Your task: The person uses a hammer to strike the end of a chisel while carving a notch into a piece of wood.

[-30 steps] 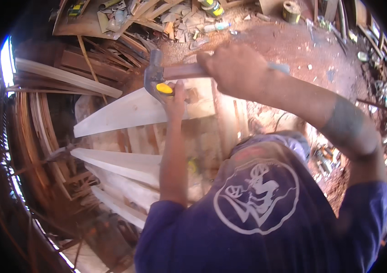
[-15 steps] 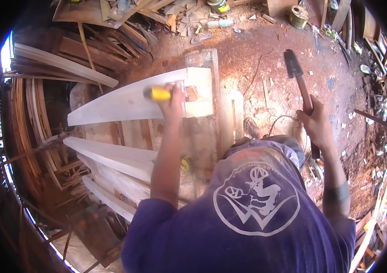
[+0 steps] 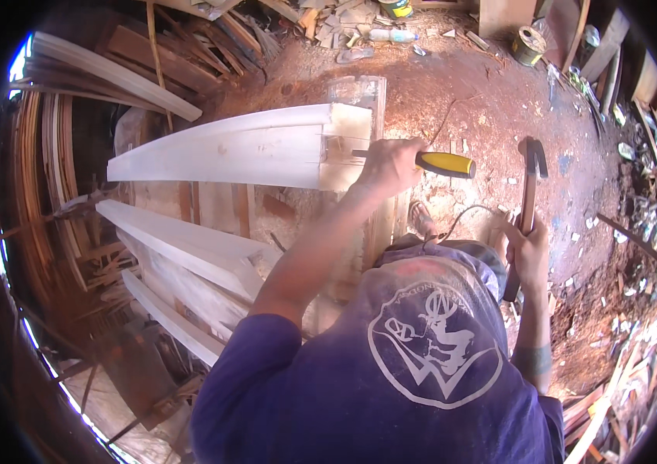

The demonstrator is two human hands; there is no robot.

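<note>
My left hand [image 3: 394, 165] is closed round a chisel, its black-and-yellow handle [image 3: 446, 163] sticking out to the right. Part of the metal blade shows on the other side of the fist, pointing left over the cut end [image 3: 348, 167] of a long pale timber [image 3: 228, 148]. That end has a notched, lighter face and lies on a workbench [image 3: 297, 220]. To the right, my right hand [image 3: 528, 254] grips a hammer [image 3: 530, 189] by its wooden handle, with the dark head raised above the floor and apart from the timber.
More pale timbers [image 3: 181, 232] lie alongside on the bench. Boards [image 3: 58, 193] are stacked at the left. Offcuts, a plastic bottle [image 3: 392, 35] and a tin can [image 3: 529, 45] lie at the far side. Wood chips cover the brown floor [image 3: 483, 100]; scraps line the right.
My left hand has moved right, and the chisel has swung round so its handle points right instead of left. The hammer has shifted right and slightly down. The whole view has shifted a little.
</note>
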